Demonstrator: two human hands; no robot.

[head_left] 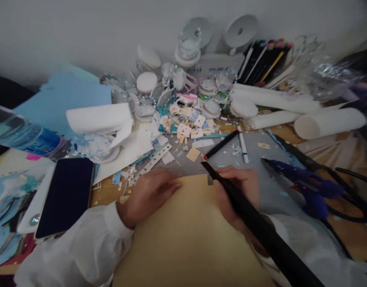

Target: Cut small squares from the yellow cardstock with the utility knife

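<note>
A large sheet of yellow paper (186, 235) reaches from the bottom of the view to the grey mat, with a small notch at its top edge. My left hand (155, 191) is closed at the sheet's upper left edge, fingers bent over it. At the upper right edge, my right hand (238, 189) is closed around a long black pen-like tool (246, 209). Its slanted tip points up and left, just beyond the notch; its exact kind is unclear. Just past the sheet lie a small yellow square (193, 154), a black marker (222, 144) and a white marker (243, 145).
A blue glue gun (305, 183) with a red light and black scissors (323, 167) lie right. A phone (66, 195) and tilted water bottle (28, 133) are left. Small paper figures (189, 123), white discs (146, 82), paper rolls (329, 122) and markers (263, 61) crowd the back.
</note>
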